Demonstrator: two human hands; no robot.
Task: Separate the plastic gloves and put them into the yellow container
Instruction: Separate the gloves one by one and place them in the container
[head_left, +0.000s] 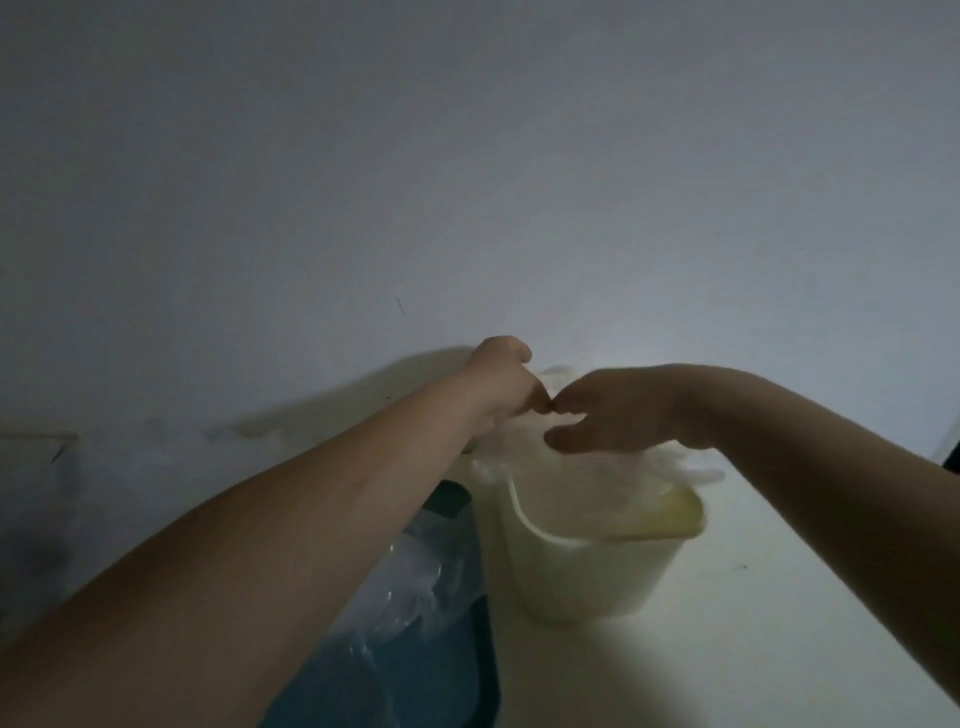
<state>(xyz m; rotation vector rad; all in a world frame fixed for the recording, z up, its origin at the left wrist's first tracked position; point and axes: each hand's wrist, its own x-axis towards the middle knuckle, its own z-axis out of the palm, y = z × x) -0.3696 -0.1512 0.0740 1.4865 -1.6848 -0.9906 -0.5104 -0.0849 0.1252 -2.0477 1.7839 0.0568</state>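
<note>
Centre frame: left hand (501, 382) pinches a plastic glove (558, 374) above the yellow container (597, 571). Right hand (618, 410) meets it, grip unclear. Other gloves (691, 467) already drape the rim; the clear pile (410, 582) in the blue tray (483, 649) likely remains.

Yellow container (597, 577): pale, open-topped, upright toward the rear edge of the desk, with translucent glove fingers (693, 467) draped over its far rim. One clear plastic glove (514, 452) hangs crumpled just above the opening; detail is blurred. A glove heap (410, 577), clear and creased, lies just left of the container.
</note>
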